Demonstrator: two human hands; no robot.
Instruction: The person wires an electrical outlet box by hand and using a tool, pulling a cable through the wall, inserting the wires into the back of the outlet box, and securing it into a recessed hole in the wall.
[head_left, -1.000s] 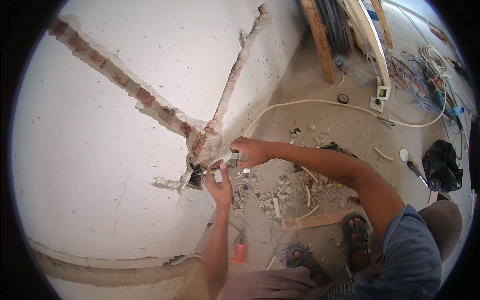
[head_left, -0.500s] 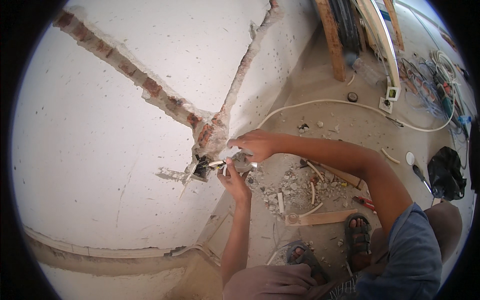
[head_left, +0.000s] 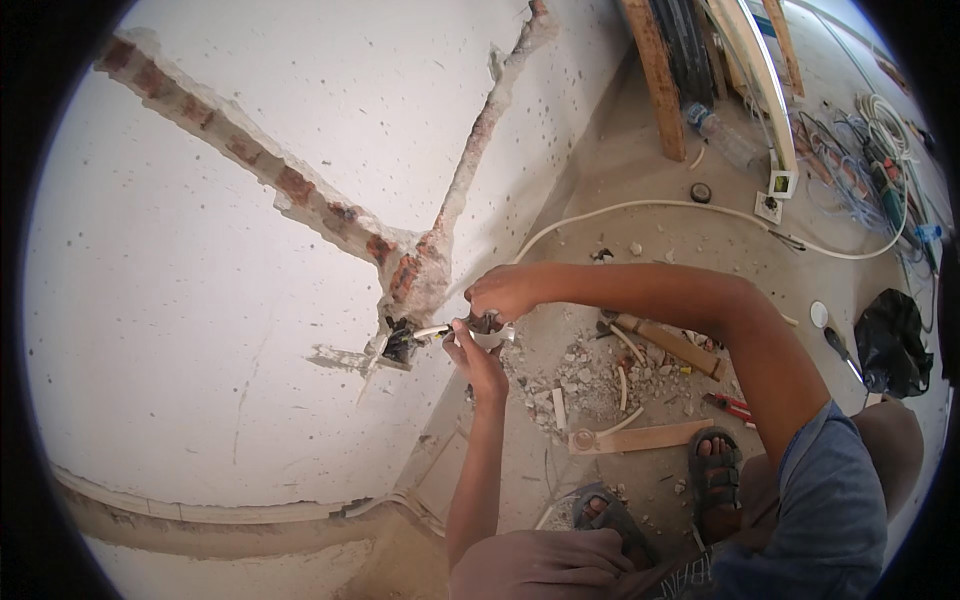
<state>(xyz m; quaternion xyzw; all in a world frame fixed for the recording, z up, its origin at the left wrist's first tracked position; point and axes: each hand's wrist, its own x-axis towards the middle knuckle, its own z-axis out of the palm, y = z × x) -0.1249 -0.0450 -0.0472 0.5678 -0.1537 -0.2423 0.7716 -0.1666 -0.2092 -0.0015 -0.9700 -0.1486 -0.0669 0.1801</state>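
My left hand (head_left: pixel 480 362) is closed on a small pale electrical fitting (head_left: pixel 494 334), its thumb upright against a short white cable (head_left: pixel 433 331). Just above it, my right hand (head_left: pixel 500 292) is closed over the same fitting from the top, partly hiding it. The cable runs from a broken cavity (head_left: pixel 398 342) in the white wall (head_left: pixel 200 350), where dark wires bunch up. Chased channels with exposed red brick (head_left: pixel 293 185) climb the wall from this cavity.
Rubble (head_left: pixel 580 380), cable offcuts, wooden strips (head_left: pixel 640 437) and red-handled pliers (head_left: pixel 730 405) lie on the floor. A long white cable (head_left: pixel 640 205) crosses it. At right are a screwdriver (head_left: pixel 842 345), black bag (head_left: pixel 893 340), coiled cables and power tools; leaning planks (head_left: pixel 655 80) stand behind.
My left hand has moved up and right with the fitting. My right hand has shifted and now bends its fingers down over the fitting, covering more of it.
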